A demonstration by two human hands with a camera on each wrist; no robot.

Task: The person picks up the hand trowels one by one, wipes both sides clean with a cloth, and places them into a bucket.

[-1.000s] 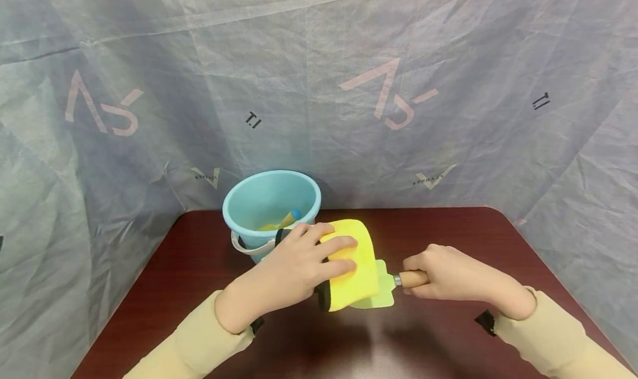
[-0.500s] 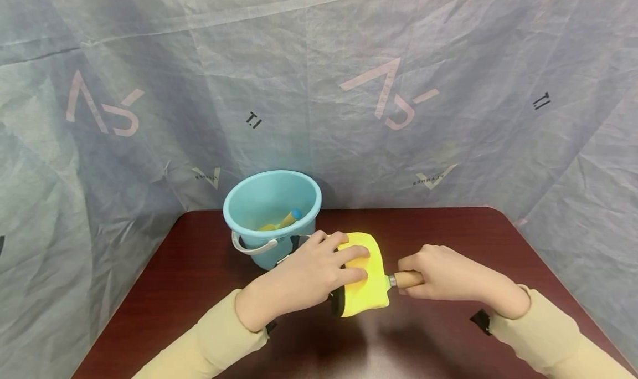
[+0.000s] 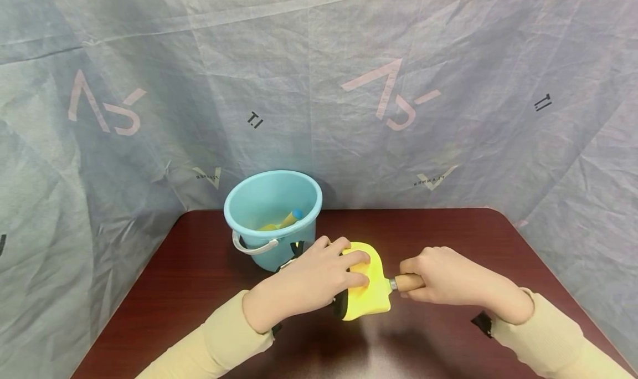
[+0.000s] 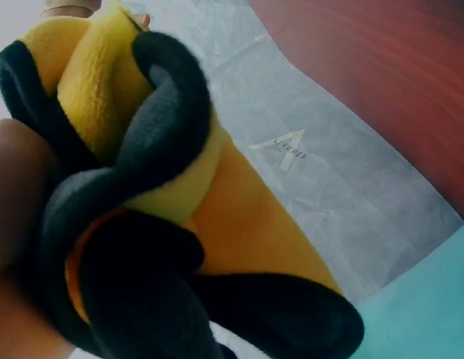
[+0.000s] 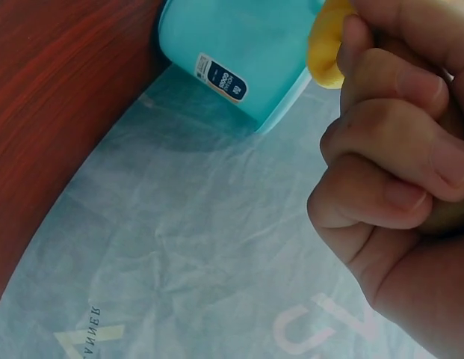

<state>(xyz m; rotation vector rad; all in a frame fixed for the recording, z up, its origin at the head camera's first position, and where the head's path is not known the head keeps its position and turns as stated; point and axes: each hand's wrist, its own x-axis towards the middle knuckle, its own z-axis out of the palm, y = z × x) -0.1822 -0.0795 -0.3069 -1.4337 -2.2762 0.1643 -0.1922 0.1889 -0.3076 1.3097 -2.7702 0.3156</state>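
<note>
In the head view, my left hand (image 3: pixel 319 276) holds a yellow cloth (image 3: pixel 376 298) with black edging, its fingers spread over the top. The cloth is folded round the blade of a small garden trowel, hiding that blade. My right hand (image 3: pixel 456 273) grips the trowel's wooden handle (image 3: pixel 408 282), just beyond the metal collar. Both hands are over the near middle of the table. Bunched folds of the cloth (image 4: pixel 104 90) and its dark border fill the left wrist view. Curled fingers of the right hand (image 5: pixel 388 142) show in the right wrist view, with yellow cloth (image 5: pixel 326 52) beyond.
A light blue bucket (image 3: pixel 269 193) with a white handle (image 3: pixel 256 249) stands behind the left hand. Inside it lies a yellow tool with a blue end (image 3: pixel 290 219). The dark red table (image 3: pixel 423 229) ends against a grey printed curtain (image 3: pixel 309 91).
The left hand has slid the cloth right and slightly toward me, along the trowel up to its collar, covering the green blade that showed earlier. The right hand has stayed nearly in place.
</note>
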